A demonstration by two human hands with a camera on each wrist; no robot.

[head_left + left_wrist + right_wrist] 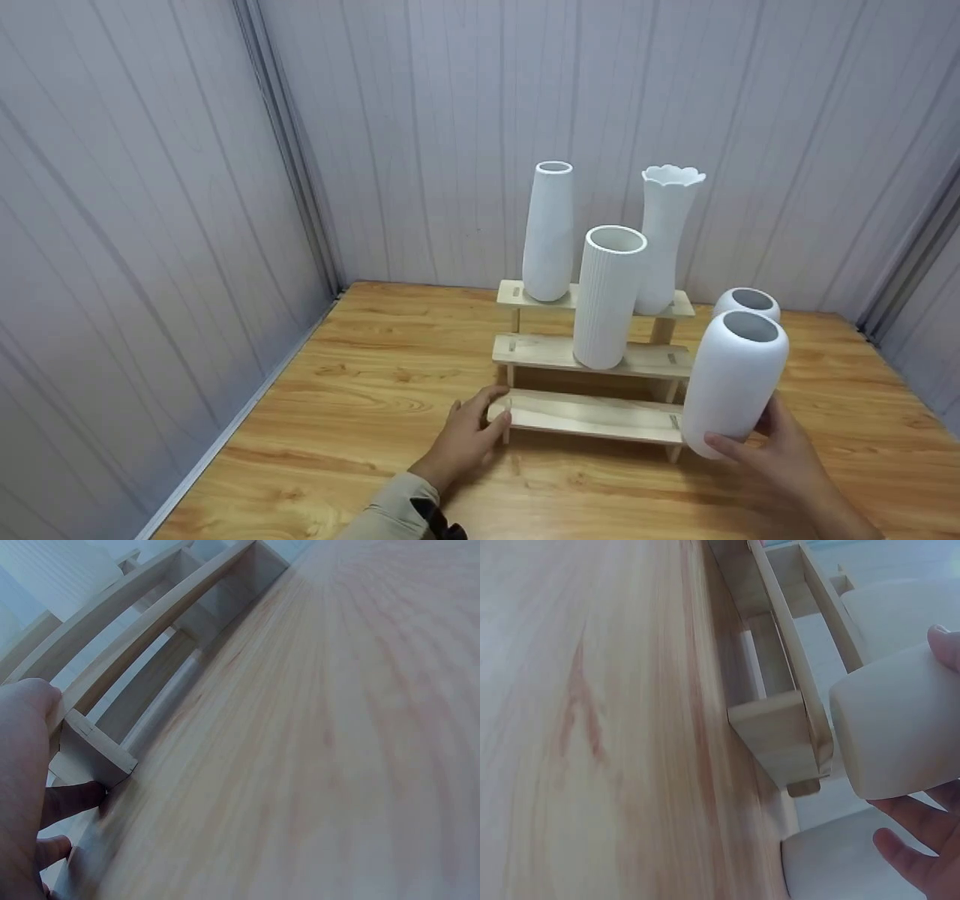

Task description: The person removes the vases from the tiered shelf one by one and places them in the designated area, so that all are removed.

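The left hand (466,436) grips the left end of the three-tier wooden stand (592,417). Near its right end, the right hand (785,455) grips a smooth white vase (735,382) above the table (375,360).

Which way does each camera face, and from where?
Head: on the head, facing forward, down at the stand; left hand, right hand show.
Left wrist: on that wrist, facing along the table and stand; left hand shows.
Right wrist: on that wrist, facing the held vase and stand; right hand shows.
Head and right wrist share the held vase.
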